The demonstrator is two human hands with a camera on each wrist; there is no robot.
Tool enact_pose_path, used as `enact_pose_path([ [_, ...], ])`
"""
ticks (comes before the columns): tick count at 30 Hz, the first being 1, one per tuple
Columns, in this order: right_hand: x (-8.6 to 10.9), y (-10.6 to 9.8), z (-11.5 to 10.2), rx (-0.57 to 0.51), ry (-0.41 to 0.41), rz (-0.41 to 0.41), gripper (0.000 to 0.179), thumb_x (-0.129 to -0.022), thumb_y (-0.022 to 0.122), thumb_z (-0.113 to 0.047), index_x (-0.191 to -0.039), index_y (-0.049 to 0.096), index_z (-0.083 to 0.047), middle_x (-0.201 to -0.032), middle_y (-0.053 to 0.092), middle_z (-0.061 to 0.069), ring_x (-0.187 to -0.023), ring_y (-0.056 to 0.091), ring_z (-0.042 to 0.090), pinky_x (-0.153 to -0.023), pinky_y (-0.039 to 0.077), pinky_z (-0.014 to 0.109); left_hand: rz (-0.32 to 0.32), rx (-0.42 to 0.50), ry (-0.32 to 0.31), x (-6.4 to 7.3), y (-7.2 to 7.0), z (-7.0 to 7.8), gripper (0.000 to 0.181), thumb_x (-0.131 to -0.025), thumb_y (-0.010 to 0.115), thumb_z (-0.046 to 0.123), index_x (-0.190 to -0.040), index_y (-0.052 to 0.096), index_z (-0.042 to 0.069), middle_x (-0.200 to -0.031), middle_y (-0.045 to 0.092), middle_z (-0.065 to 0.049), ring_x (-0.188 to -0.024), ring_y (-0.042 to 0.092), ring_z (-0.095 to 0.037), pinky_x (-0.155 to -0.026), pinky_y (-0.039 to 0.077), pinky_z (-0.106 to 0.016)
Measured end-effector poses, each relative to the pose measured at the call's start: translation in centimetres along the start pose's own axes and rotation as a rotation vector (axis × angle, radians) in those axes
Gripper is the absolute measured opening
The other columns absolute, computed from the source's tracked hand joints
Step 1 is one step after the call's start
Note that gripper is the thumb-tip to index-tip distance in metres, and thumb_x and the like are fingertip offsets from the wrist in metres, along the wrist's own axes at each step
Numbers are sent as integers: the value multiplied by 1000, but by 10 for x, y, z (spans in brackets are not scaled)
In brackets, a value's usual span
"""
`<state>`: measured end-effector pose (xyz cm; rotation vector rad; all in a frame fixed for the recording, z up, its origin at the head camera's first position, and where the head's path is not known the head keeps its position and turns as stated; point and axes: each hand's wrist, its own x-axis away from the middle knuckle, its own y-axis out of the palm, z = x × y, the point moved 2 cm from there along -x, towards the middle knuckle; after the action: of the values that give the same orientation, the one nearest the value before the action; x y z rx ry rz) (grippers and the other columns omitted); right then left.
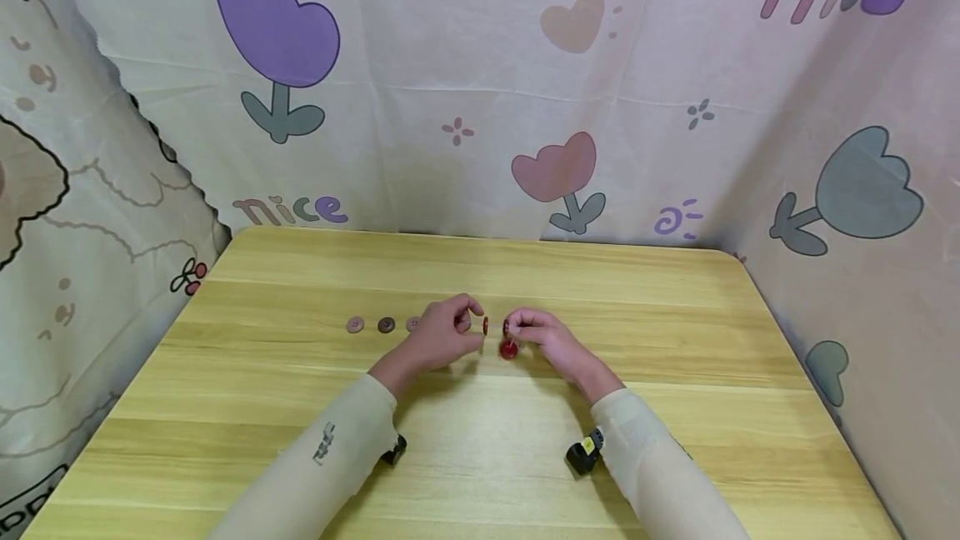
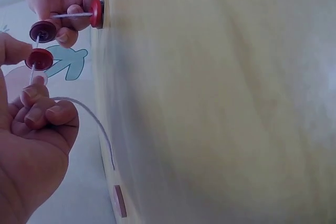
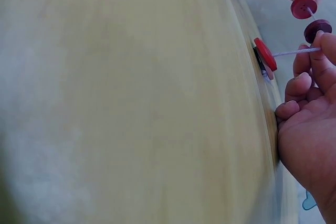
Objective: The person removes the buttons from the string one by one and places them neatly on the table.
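A white string (image 2: 89, 111) runs between both hands through a red button (image 2: 39, 59) and a dark maroon button (image 2: 43, 31). My left hand (image 1: 442, 332) has curled fingers at the string beside the red button, and one fingertip is at that button's edge. From these fingers a loose tail of string curves down to the tabletop. My right hand (image 1: 547, 336) pinches the string right at the maroon button, between it and another red button (image 3: 265, 53). This second red button stands on edge close over the table, below the right fingers.
Left of my left hand, a pinkish button (image 1: 355, 324), a dark brown button (image 1: 386, 325) and another pinkish button (image 1: 412, 323) lie in a row on the wooden table (image 1: 480, 457). A patterned cloth (image 1: 450, 40) hangs behind the table and along its sides.
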<state>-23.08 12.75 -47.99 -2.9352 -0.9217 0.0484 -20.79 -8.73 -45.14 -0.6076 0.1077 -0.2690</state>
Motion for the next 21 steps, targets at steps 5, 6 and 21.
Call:
enact_pose_path([
  [5,1,0,-1,0,1,-2,21,-101,50,-8,-100,58,12,-102,59,20,-101,53,27,-98,36,40,-9,-30,3,1,-1,0,29,-83,75,25,-111,65,22,-61,42,6,-54,37,-11,-83,21,-59],
  [6,1,1,-1,-3,4,-3,21,-101,50,-9,-100,58,11,-103,59,20,-101,53,28,-98,36,41,-13,-28,6,1,-1,0,30,-83,75,25,-111,66,21,-61,42,6,-54,37,-12,-83,20,-60],
  [21,1,1,-2,-18,16,-4,24,-101,51,-12,-101,58,11,-103,59,17,-102,53,30,-99,35,43,-8,-29,14,1,0,-1,17,-83,74,25,-98,68,24,-59,44,5,-54,39,-12,-82,20,-60],
])
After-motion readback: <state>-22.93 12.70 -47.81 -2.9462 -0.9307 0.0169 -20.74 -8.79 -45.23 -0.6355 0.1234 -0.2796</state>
